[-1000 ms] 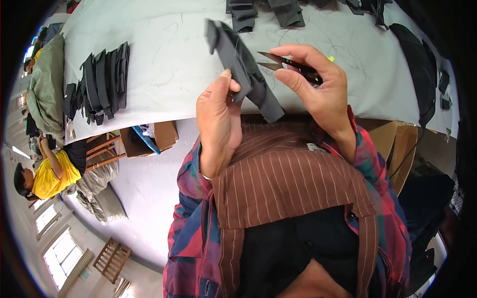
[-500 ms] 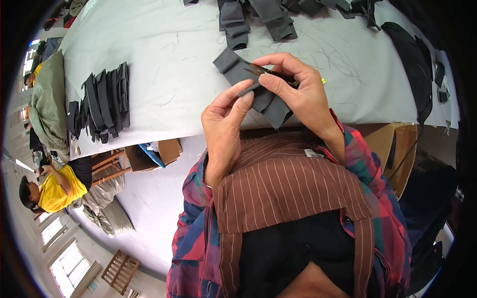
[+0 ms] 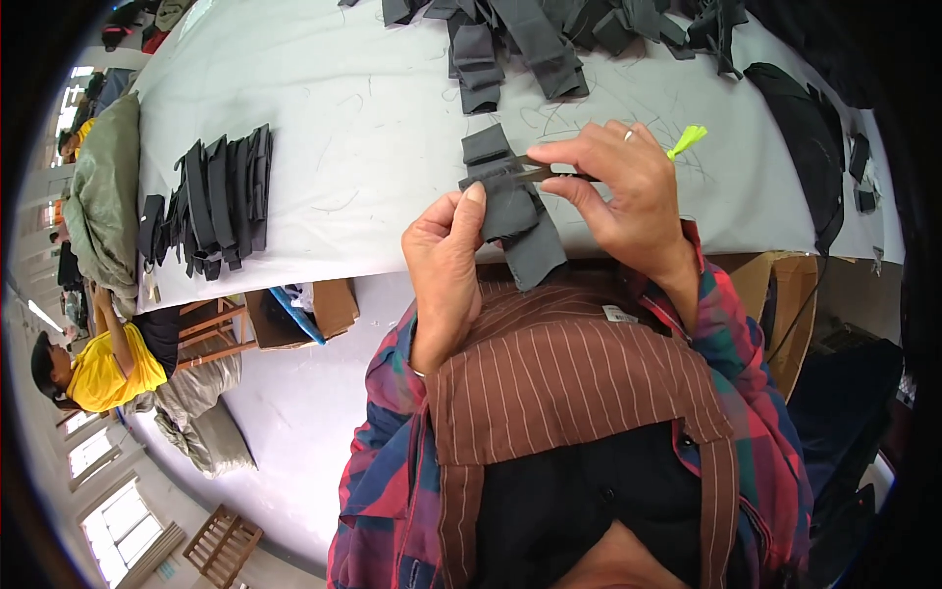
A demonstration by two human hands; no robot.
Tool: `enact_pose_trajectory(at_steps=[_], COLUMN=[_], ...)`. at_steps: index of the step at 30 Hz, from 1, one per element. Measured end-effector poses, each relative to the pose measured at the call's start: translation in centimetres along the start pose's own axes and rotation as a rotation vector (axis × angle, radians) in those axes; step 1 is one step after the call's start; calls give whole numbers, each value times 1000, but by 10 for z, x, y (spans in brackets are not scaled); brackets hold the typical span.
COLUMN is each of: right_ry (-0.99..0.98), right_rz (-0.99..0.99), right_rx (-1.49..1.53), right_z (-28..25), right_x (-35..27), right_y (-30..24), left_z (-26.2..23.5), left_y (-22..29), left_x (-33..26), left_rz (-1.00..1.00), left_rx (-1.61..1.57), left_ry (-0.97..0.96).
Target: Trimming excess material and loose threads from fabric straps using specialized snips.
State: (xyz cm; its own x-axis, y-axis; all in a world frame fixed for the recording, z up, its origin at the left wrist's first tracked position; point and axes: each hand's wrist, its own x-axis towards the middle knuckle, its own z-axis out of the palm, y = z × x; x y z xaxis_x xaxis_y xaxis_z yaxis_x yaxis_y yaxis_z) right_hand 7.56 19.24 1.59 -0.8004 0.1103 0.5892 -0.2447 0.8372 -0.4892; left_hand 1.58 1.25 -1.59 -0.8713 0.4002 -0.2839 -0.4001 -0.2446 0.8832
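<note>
My left hand (image 3: pixel 440 257) pinches a folded dark grey fabric strip (image 3: pixel 535 247) between thumb and fingers, near the table's front edge. The strip slants down to the right, and its lower end hangs close to my apron. My right hand (image 3: pixel 633 196) grips a pair of thread snips (image 3: pixel 535 175), with a ring on one finger. Both blades are spread apart and lie at the strip's right edge, beside my left thumb. A yellow-green tassel (image 3: pixel 689 140) sticks out behind the right hand.
On the white-covered table (image 3: pixel 363 187), stacked dark strips (image 3: pixel 221 201) lie at left and a pile of strips (image 3: pixel 520 44) at the far side. Loose threads are scattered about. A black cloth piece (image 3: pixel 800 147) is at right. Cardboard boxes (image 3: pixel 339 306) stand below; a person in yellow (image 3: pixel 118 368) is at left.
The strip has turned more upright and shifted slightly right. My right hand has moved right and drawn back, so the snips' blades and tassel show more plainly.
</note>
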Motion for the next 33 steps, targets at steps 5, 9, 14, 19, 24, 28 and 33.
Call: enact_pose_trajectory(at_steps=[5,9,14,19,24,28,33], right_ry=[48,89,85,119,68,73,94], right_rz=[-69,-165,-188,-155,-136,-145,-116], right_rx=[-79,-201,-232,-207,-163,-177,-105], right_z=[7,7,7,6,9,12,16], right_x=[0,0,-2,-3,0,1,-2], right_y=[-6,-9,-14,-17,-22,-27,-31], left_z=[2,0,-1,-4,-6,-4,1], left_y=[7,8,9,10,10,14,15], left_x=[-7,-9,-11,-12,-15,-18,-23], left_rz=[18,5,16,27,42,59,98], left_rx=[-19,-35,-44,-40,-68,-76,-44], left_ry=[-23,-29,-20,9,-6,0,26])
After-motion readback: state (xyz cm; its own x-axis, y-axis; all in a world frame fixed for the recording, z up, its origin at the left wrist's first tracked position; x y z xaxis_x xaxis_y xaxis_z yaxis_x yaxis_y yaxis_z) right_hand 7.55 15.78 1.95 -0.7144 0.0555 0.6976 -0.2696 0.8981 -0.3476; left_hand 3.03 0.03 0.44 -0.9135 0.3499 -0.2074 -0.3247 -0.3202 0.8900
